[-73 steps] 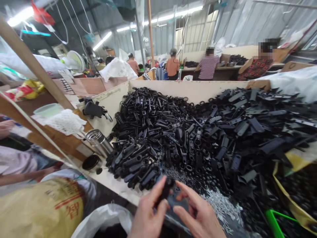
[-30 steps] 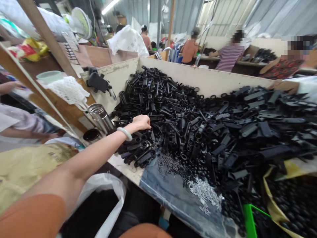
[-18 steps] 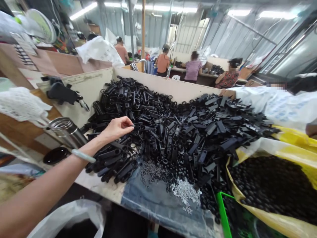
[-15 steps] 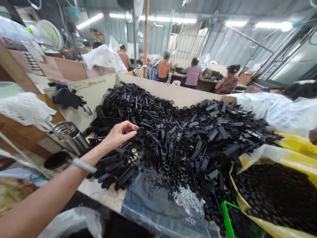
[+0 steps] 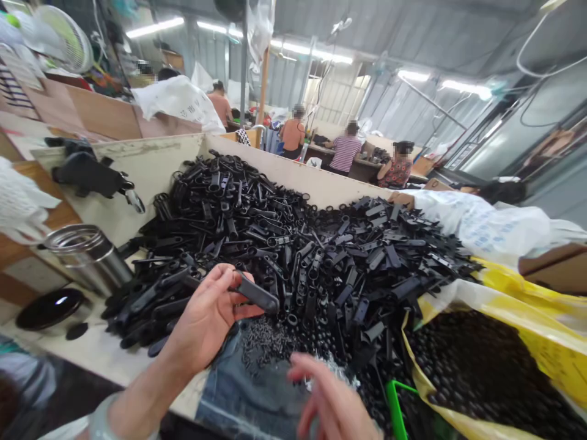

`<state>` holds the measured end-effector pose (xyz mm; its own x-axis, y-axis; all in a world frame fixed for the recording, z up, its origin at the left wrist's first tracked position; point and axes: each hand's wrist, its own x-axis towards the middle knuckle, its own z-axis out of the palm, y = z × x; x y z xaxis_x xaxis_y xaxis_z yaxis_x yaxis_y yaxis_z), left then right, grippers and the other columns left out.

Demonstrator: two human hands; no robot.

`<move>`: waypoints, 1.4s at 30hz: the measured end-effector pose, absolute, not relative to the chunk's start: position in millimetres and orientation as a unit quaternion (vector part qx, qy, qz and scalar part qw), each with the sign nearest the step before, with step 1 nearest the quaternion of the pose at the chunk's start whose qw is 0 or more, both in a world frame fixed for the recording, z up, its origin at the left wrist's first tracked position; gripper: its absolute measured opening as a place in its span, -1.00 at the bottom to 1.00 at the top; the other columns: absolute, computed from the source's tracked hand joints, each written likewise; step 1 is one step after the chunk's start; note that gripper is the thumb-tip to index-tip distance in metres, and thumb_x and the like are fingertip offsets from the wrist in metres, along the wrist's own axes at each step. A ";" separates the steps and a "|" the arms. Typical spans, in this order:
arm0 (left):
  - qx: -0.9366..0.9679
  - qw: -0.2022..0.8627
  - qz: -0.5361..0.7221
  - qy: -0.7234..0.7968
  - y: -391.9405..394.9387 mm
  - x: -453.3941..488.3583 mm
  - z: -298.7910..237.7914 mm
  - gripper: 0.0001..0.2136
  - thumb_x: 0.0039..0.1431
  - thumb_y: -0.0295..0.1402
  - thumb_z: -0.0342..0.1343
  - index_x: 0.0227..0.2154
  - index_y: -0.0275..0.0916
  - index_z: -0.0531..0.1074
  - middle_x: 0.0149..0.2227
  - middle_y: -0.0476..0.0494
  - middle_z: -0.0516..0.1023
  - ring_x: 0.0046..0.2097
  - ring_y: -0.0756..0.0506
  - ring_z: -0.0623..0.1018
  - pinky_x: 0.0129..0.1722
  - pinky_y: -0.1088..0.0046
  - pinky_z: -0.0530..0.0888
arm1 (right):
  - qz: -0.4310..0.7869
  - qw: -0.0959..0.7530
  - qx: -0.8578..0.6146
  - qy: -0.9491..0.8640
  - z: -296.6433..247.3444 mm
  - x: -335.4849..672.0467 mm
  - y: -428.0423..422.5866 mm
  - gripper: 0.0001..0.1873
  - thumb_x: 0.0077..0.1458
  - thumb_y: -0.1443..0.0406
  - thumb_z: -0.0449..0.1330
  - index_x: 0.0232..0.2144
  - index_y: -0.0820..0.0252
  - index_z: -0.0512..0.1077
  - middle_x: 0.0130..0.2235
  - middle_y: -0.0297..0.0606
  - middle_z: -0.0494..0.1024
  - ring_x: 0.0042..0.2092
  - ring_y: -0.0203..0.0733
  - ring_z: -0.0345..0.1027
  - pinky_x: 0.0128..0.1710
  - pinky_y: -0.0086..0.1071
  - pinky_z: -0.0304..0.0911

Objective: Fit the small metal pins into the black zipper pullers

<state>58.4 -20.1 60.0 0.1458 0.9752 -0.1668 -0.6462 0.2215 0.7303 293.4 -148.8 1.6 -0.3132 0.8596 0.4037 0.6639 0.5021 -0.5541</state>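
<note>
1. Since the left hand (image 5: 206,318) has drawn back from the heap of black parts (image 5: 220,201) in the last half second, the head view, my only one, now gives me that hand nearer the front of the bench (image 5: 110,360).
2. Its fingers are clamped on one long black part (image 5: 259,294): thumb and forefinger pinch the left end, while the rounded end points right and toward the near side. I see the part held up in front of the heap.
3. My right hand (image 5: 332,400) has also come into frame. It is blurred, fingers apart, over the blue-grey sheet (image 5: 247,391) and close to the silvery pieces (image 5: 340,370). I make out nothing in it, though blur could hide something small. The two hands are apart.
4. For the work, I take this to mean that a single part is picked out and secured, with the right hand not yet on it.
5. Small dark pieces (image 5: 263,342) lie on the sheet; a green tray (image 5: 395,406) and a yellow bag (image 5: 554,342) of dark round pieces (image 5: 468,360) stand at the right, a steel flask (image 5: 110,272) at the left.
</note>
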 end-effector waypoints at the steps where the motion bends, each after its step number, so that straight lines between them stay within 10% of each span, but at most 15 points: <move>1: 0.236 0.723 0.559 0.330 -24.3 56.7 57.0 -0.80 0.07 -0.32 0.36 -0.38 -0.18 0.41 -0.31 -0.03 0.62 -0.33 -0.10 0.63 -0.33 0.28 0.67 | 0.159 0.347 -0.515 -0.768 -2.7 294.9 -136.1 -0.70 0.49 0.28 -0.05 0.14 0.09 0.37 -0.21 -0.29 0.59 -0.41 -0.31 0.47 -0.45 -0.46 0.42; 3: 0.196 0.732 0.552 0.348 -32.6 52.4 50.6 -0.79 0.01 -0.34 0.39 -0.40 -0.20 0.44 -0.30 -0.09 0.62 -0.24 -0.14 0.64 -0.26 0.29 0.67 | 0.177 0.344 -0.596 -0.704 -9.6 297.2 -110.1 -0.68 0.49 0.32 -0.11 0.10 0.10 0.38 -0.39 -0.39 0.53 -0.49 -0.32 0.43 -0.49 -0.49 0.36; 10: 0.166 0.784 0.470 0.370 -72.2 54.1 26.7 -0.73 0.01 -0.22 0.42 -0.50 -0.20 0.44 -0.48 0.05 0.47 -0.38 -0.05 0.53 -0.04 0.10 0.62 | 0.085 0.109 -0.685 -0.715 -22.9 281.3 -55.6 -0.76 0.32 0.28 0.20 0.03 0.08 0.47 -0.04 -0.24 0.55 -0.20 -0.13 0.59 -0.27 -0.39 0.39; 15: 0.173 0.800 0.354 0.452 -98.4 74.6 7.4 -0.58 -0.02 -0.01 0.41 -0.46 -0.14 0.30 -0.51 0.15 0.41 -0.65 0.08 0.31 -0.68 0.55 0.36 | 0.089 0.088 -0.692 -0.711 -28.7 276.5 -48.1 -0.81 0.30 0.29 0.21 -0.05 0.09 0.50 -0.02 -0.20 0.53 -0.20 -0.13 0.59 -0.29 -0.38 0.36; 26: 0.253 0.808 0.293 0.444 -118.6 73.4 -23.9 -0.59 0.05 -0.06 0.36 -0.12 -0.20 0.51 -0.38 -0.03 0.54 -0.47 0.04 0.40 -0.51 0.56 0.23 | 0.245 0.394 -0.561 -0.685 -18.6 269.8 -140.2 -0.71 0.29 0.28 0.23 0.05 0.05 0.49 -0.15 -0.23 0.61 -0.44 -0.28 0.45 -0.48 -0.44 0.41; 31: 0.310 0.791 0.246 0.467 -130.7 79.5 -21.2 -0.49 0.08 -0.03 0.28 0.04 -0.21 0.50 -0.55 0.02 0.43 -0.46 -0.03 0.35 -0.45 0.49 0.26 | 0.194 0.426 -0.519 -0.715 -29.8 255.9 -162.8 -0.68 0.31 0.35 0.22 0.08 0.01 0.50 -0.14 -0.18 0.60 -0.20 -0.15 0.56 -0.28 -0.40 0.52; 42: 0.397 0.742 0.201 0.502 -139.8 79.2 -18.5 -0.56 0.21 -0.21 0.03 0.10 -0.25 0.48 -0.50 0.03 0.40 -0.42 -0.06 0.35 -0.35 0.41 0.28 | 0.169 0.397 -0.485 -0.761 -35.8 266.8 -172.3 -0.63 0.34 0.39 0.16 0.16 0.10 0.44 -0.20 -0.14 0.57 -0.29 -0.18 0.53 -0.38 -0.43 0.49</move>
<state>79.2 -139.8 -18.5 0.4160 0.6961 -0.5852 0.1000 0.6046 0.7902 266.8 -172.3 -35.8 -0.2149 0.8717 0.4404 0.6031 0.4732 -0.6422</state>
